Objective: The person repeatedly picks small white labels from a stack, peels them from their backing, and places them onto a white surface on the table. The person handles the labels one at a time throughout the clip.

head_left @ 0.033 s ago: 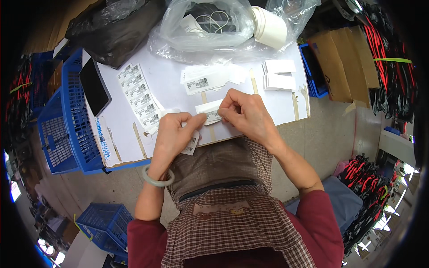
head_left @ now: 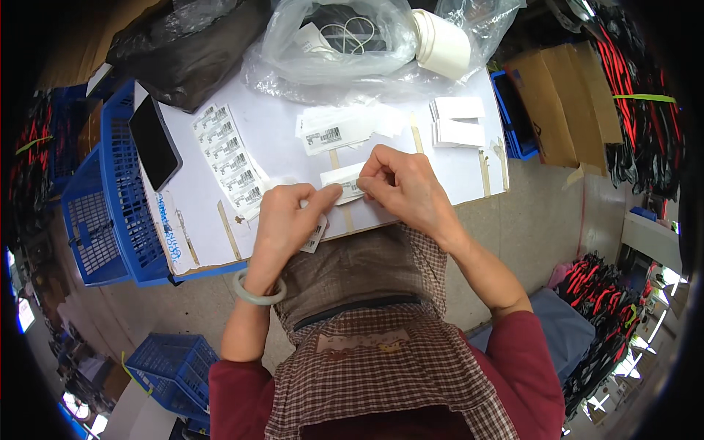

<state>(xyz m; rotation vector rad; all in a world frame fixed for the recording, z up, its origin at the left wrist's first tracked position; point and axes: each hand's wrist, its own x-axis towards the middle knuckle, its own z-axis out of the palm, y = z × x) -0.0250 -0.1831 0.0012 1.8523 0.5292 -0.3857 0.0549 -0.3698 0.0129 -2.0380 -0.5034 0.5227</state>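
A small white card (head_left: 341,174) with a barcode sticker (head_left: 350,190) lies near the table's front edge, between my hands. My left hand (head_left: 287,218) is closed, its thumb and fingertip touching the card's left end. A strip of barcode labels (head_left: 313,240) sticks out beneath that hand, past the table edge; its hold inside the palm is partly hidden. With thumb and forefinger pinched, my right hand (head_left: 405,188) presses at the right end of the sticker. Just beyond lies a pile of white cards (head_left: 359,121), the top one bearing a barcode sticker.
Sheets of barcode labels (head_left: 227,158) and a black phone (head_left: 155,143) lie to the left. Folded white cards (head_left: 460,133) sit to the right. Clear plastic bags (head_left: 337,73), a white roll (head_left: 442,45) and a black bag (head_left: 187,55) line the back. Blue crates (head_left: 132,183) flank the table.
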